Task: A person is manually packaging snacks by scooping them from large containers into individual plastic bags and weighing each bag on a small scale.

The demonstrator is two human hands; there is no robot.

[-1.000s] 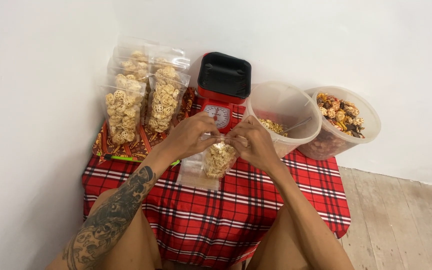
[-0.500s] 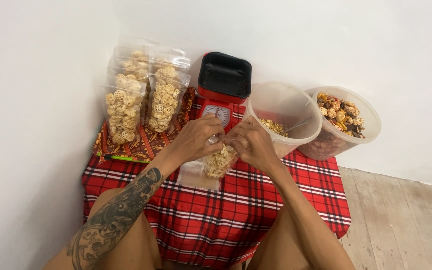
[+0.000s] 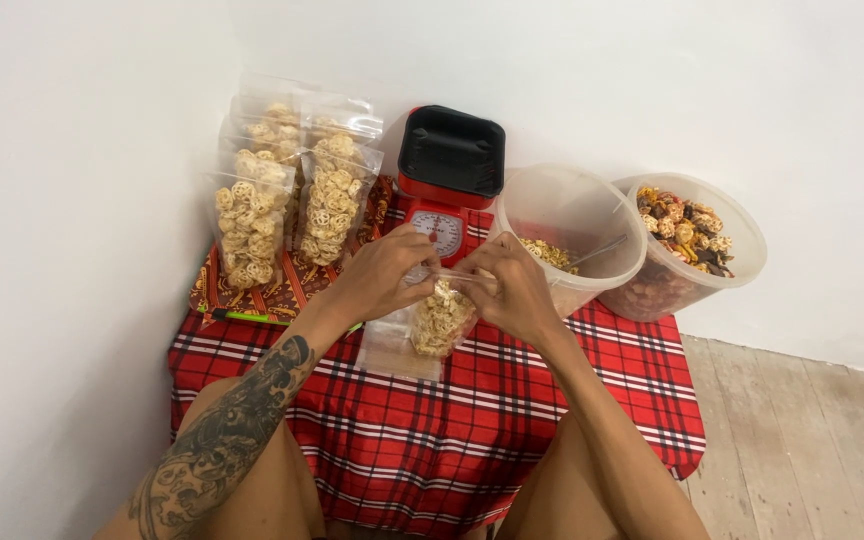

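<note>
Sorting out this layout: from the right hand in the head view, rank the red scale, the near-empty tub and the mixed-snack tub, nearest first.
From the right hand:
1. Near-empty tub, just behind it.
2. Red scale, behind, slightly left; close to the first.
3. Mixed-snack tub, far right.

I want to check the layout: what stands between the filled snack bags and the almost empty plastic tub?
In the head view, a red kitchen scale with a black tray stands between the filled snack bags and the almost empty tub.
</note>
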